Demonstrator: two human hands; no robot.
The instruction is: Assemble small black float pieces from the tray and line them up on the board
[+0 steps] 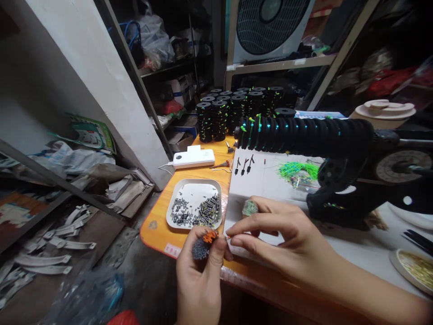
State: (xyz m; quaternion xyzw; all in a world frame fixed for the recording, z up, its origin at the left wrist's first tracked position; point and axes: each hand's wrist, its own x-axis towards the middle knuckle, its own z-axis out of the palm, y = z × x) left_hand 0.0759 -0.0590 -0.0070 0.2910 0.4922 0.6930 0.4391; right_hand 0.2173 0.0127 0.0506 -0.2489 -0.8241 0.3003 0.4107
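Observation:
My left hand (206, 266) is closed around a bundle of thin strands (201, 249), whose ends show dark grey-blue with an orange cluster on top. Thumb and index finger of my right hand (280, 230) pinch close to the left fingertips, at a tiny orange-tipped piece (228, 235) too small to name. A pale green bundle (249, 207) sticks out beyond the right index finger, seemingly held by the other fingers. Just past the left hand lies a white tray (173, 198) with many small dark grey and black parts (208, 211).
A black machine-like arm ringed with black spools (297, 135) reaches over the table (155, 212). Black spools (219, 115) stand behind. Nearby are a white power bank (193, 158), green strands (299, 170), small black parts (243, 165), a dish of gold bits (417, 270) and tweezers (419, 240).

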